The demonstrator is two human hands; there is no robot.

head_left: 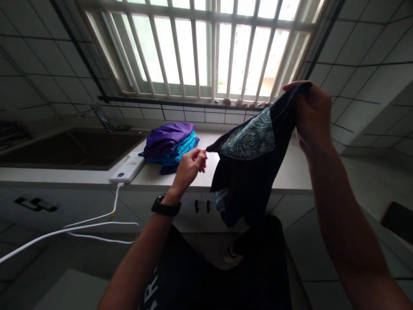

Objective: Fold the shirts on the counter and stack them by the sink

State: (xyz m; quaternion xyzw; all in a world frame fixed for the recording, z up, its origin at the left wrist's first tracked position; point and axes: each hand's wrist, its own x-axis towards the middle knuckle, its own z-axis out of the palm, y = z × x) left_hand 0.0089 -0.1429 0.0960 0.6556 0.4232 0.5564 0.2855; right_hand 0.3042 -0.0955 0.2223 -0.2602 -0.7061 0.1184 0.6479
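A dark garment with teal swirl-patterned panels hangs stretched between my hands, in front of the counter edge. Its exact kind is hard to make out in the dim light. My left hand, with a black watch on the wrist, pinches one corner at the garment's left end. Higher up on the right, my right hand grips the other end, its fingers closed over the cloth. Just behind my left hand, a pile of folded cloth in purple and blue lies on the counter.
The white counter runs below a barred window. At the left is a dark sink with a tap. A white power bank sits by the pile, its white cable hanging over the edge.
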